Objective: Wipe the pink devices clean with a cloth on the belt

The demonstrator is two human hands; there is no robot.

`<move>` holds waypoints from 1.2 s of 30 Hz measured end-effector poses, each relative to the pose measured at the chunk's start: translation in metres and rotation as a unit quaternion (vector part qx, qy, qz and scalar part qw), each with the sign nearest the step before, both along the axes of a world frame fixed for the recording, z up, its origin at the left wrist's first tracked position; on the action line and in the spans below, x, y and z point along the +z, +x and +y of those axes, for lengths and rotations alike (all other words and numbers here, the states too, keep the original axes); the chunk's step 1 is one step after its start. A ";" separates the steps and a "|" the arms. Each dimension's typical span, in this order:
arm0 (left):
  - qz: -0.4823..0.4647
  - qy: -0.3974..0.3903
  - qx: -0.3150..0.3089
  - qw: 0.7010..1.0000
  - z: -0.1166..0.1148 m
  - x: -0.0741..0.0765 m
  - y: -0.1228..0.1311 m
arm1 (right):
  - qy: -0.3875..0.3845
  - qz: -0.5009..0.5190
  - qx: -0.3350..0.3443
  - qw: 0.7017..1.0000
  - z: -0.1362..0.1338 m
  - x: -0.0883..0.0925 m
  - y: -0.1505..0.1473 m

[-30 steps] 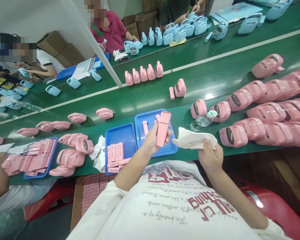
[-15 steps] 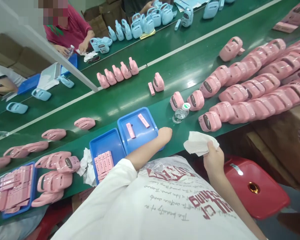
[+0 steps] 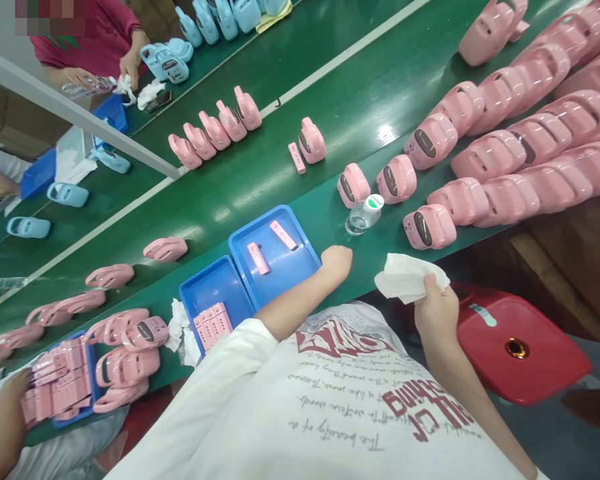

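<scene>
My right hand [image 3: 436, 310] grips a white wiping cloth [image 3: 407, 277] between thumb and fingers, holding it off the table's front edge. My left hand [image 3: 338, 263] is curled into a fist beside the blue tray [image 3: 300, 267]; its fingers face away, so anything inside is hidden. Two slim pink pieces, one of them a pink bar [image 3: 257, 259], lie apart in that tray. A second blue tray [image 3: 230, 283] adjoins it, with several pink bars [image 3: 213, 327] side by side. Just beyond my left hand stands a clear bottle [image 3: 363, 217] with a white and green cap.
Rows of pink handled housings [image 3: 430, 227] fill the right of the green table [image 3: 260, 177]. More pink housings [image 3: 130, 363] lie left, near crumpled white tissue [image 3: 180, 327] and another person's hand [image 3: 17, 387]. A red stool [image 3: 535, 340] stands right. Co-workers sit across by blue housings [image 3: 165, 63].
The view has shifted slightly. Another person's arm has come in at the lower left over the pink bars. My hands keep nearly the same pose, the cloth still in my right.
</scene>
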State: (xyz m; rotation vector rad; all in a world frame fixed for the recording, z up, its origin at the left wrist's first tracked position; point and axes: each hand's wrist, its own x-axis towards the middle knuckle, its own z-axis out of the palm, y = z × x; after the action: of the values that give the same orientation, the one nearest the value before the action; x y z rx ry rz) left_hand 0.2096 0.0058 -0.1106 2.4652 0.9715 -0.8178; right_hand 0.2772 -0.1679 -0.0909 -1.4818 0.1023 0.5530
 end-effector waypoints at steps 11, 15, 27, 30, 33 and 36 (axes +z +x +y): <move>-0.210 -0.209 0.230 0.927 0.069 0.048 -0.077 | 0.055 0.084 -0.017 0.995 0.011 -0.004 0.000; -0.469 -0.302 0.379 0.738 0.039 0.084 -0.114 | 0.100 0.111 0.026 0.988 0.035 0.015 -0.004; -0.614 -0.364 0.447 0.539 -0.028 0.143 -0.151 | 0.258 -0.137 0.294 0.910 0.114 0.116 -0.068; -0.619 -0.361 0.463 0.521 -0.034 0.141 -0.149 | 0.230 -0.346 0.413 0.810 0.117 0.120 -0.082; -0.643 -0.344 0.507 0.460 -0.033 0.143 -0.147 | 0.220 -0.528 0.458 0.680 0.114 0.109 -0.096; -0.631 -0.386 0.555 0.379 -0.026 0.152 -0.149 | 0.266 -0.596 0.477 0.589 0.103 0.090 -0.104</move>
State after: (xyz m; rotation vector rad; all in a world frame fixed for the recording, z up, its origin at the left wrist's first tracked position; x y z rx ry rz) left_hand 0.0608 -0.0197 0.0409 0.5442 0.8373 0.8856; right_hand 0.1732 -0.0647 -0.0012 -0.9081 -1.8739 0.2340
